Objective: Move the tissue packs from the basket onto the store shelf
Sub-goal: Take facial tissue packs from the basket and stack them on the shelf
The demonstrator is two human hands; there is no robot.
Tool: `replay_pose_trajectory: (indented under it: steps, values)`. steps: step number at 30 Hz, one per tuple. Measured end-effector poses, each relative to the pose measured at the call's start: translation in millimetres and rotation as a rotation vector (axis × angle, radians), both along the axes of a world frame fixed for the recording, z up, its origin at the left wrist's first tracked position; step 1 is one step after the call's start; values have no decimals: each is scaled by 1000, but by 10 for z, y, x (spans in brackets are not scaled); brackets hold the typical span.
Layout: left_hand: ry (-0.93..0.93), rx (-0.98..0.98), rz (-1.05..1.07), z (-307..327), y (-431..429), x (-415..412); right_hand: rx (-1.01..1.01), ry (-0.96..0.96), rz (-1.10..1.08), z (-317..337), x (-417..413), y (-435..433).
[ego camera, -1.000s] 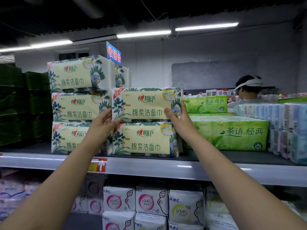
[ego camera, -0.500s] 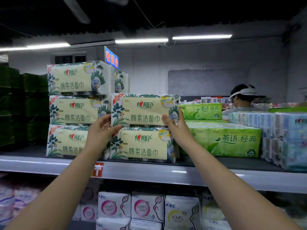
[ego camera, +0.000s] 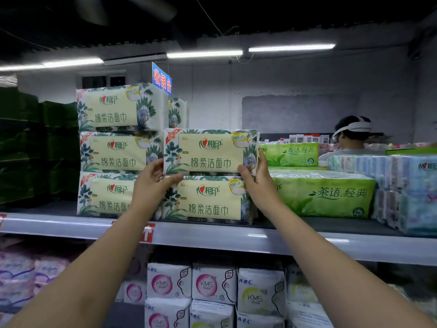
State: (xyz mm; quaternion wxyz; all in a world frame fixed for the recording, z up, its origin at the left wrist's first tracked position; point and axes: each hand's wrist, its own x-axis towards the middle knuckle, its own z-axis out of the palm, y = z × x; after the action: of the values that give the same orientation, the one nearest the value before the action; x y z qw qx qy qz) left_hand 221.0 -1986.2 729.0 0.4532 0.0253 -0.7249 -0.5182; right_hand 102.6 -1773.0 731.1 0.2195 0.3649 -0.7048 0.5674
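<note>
A cream tissue pack with leaf print lies on top of a like pack on the store shelf. My left hand grips its lower left corner, thumb under the front edge. My right hand holds its right end, thumb on the front and fingers behind. To the left stands a stack of three more such packs. The basket is out of sight.
Green tissue bundles sit right of the packs, with pale blue bundles further right. Dark green packs fill the far left. White pad packets line the lower shelf. A person stands behind the shelf.
Both hands have stayed on the ends of the top pack. The pack has settled squarer over the one beneath, and my view has dropped slightly.
</note>
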Motion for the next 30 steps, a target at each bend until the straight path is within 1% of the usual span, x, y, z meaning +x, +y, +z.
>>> replay_pose_trajectory:
  steps: [3,6,11,14,17,18,20,22,26,28,30]
  values:
    - [0,1,19,5,-4,-10,-14,133,-106,-80,59,39]
    - [9,-11,26,-2,-11,-37,-88,314,-220,-144,138,104]
    - [25,-50,66,-32,11,-65,48,440,-311,-342,122,231]
    - [36,-122,142,-66,49,-87,61,426,-321,-392,103,280]
    - [84,-227,337,-215,124,-115,19,268,-348,-365,67,286]
    - [103,-248,387,-285,132,-135,27,249,-362,-358,77,281]
    - [109,-267,432,-390,158,-147,63,311,-403,-368,120,269]
    - [116,-259,427,-416,182,-132,81,399,-435,-391,148,255]
    - [155,-262,373,-443,242,-18,120,454,-470,-406,131,240]
    - [201,-184,346,-501,297,95,75,507,-479,-435,125,250]
    - [243,-50,328,-564,354,253,34,563,-464,-446,162,262]
